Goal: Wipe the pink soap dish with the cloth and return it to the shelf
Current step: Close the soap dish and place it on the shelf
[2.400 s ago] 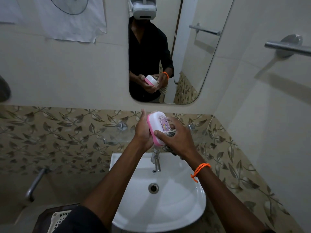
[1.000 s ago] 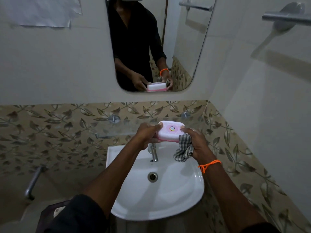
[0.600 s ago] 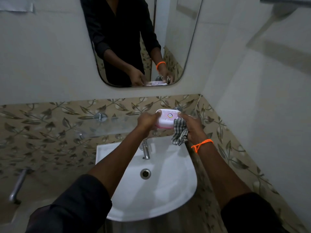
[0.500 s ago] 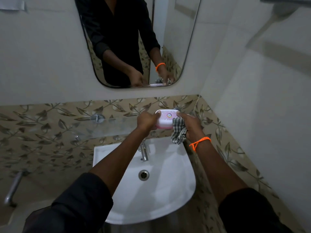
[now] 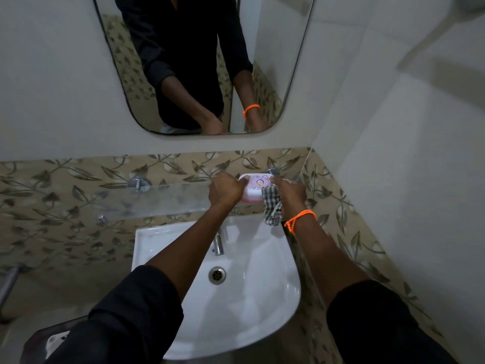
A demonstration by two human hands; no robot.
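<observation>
Glass shelf [image 5: 168, 198] above basin, left hand [image 5: 225, 191] and right hand [image 5: 290, 191] gripping pink soap dish [image 5: 254, 189], right also clutching cloth [image 5: 271, 206]

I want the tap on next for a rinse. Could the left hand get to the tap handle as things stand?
Probably not at once. The left hand is gripping the pink soap dish at the glass shelf. The tap stands just below, partly hidden behind the left forearm, with nothing else blocking it once the hand lets go.

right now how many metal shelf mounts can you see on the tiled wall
2. One shelf mount holds the glass shelf at its left end; the other sits at the right end, just behind the pink soap dish. More could be hidden behind the hands.
</observation>
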